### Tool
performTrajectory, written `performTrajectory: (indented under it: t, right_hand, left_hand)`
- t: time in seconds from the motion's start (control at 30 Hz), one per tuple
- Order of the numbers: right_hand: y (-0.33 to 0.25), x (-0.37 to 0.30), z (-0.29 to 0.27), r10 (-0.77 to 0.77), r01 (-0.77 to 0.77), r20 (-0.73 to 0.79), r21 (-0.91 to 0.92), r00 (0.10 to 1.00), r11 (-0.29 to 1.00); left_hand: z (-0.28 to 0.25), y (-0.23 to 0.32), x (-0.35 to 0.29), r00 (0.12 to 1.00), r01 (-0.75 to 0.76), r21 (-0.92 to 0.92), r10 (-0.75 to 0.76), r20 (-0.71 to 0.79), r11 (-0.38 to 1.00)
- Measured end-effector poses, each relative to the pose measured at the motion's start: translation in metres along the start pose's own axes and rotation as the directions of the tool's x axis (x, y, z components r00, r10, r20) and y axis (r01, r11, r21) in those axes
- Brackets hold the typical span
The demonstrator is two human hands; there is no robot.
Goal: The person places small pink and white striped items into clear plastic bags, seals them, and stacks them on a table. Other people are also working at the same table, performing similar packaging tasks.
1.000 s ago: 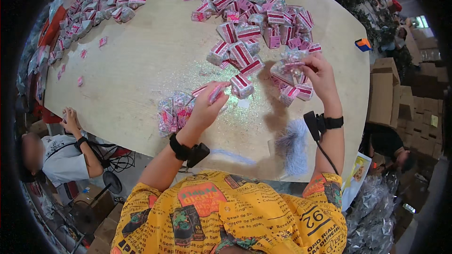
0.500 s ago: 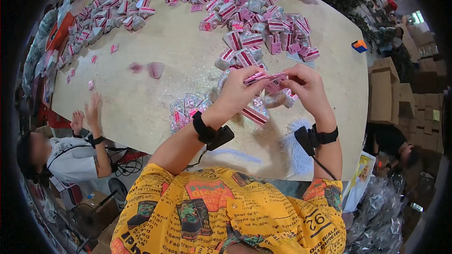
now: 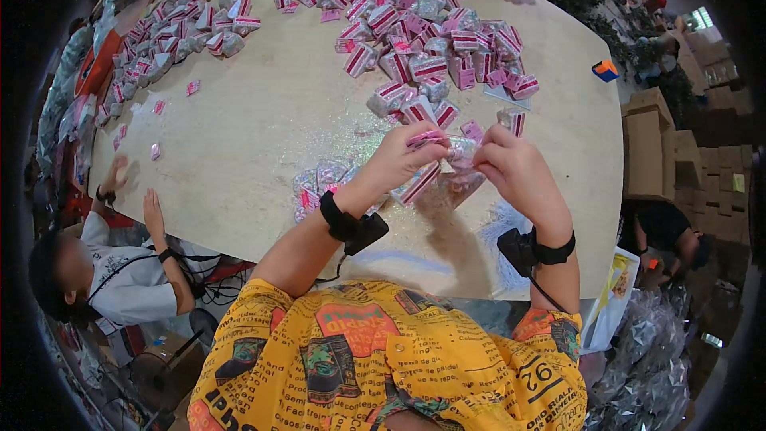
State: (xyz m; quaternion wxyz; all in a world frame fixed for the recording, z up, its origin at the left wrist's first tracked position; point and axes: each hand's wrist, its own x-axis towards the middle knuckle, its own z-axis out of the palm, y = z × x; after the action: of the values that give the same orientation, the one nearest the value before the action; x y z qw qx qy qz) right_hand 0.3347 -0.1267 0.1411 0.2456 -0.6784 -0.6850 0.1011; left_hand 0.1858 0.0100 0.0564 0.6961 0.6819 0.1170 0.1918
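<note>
Both my hands are raised over the near middle of the table, close together. My left hand (image 3: 405,158) is closed, with small pink cards (image 3: 428,138) gripped between thumb and fingers. My right hand (image 3: 520,174) pinches the gathered top of a clear plastic bag (image 3: 462,152) that spans the gap between the hands. Below my left fingers hangs or lies a packet with a pink-and-white striped side (image 3: 419,183); whether it belongs to that bag I cannot tell. Just beyond my hands, a loose pink card (image 3: 472,129) and another striped packet (image 3: 511,121) lie on the table.
A large heap of striped packets (image 3: 431,68) covers the far middle, another pile (image 3: 183,32) the far left. More glittery bags (image 3: 323,183) lie by my left forearm. A blue-and-orange block (image 3: 605,71) sits at the right edge. A co-worker (image 3: 128,271) is at the left.
My hands have gone from handling pink cards to a pinched bag top. Two blurred pink pieces at the left are gone from the table. The left co-worker's hands have moved apart.
</note>
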Motion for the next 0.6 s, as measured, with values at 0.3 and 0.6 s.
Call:
performTrajectory:
  t: [0.3, 0.6]
  right_hand:
    - [-0.014, 0.018, 0.028, 0.024, 0.006, -0.090, 0.314, 0.996, 0.949]
    - [-0.015, 0.017, 0.050, 0.093, -0.049, -0.171, 0.249, 0.981, 0.967]
  left_hand:
    - [0.003, -0.017, -0.007, 0.999, 0.037, -0.104, -0.037, -0.001, 0.994]
    - [0.005, -0.009, -0.016, 0.993, 0.116, -0.158, -0.118, -0.005, 0.981]
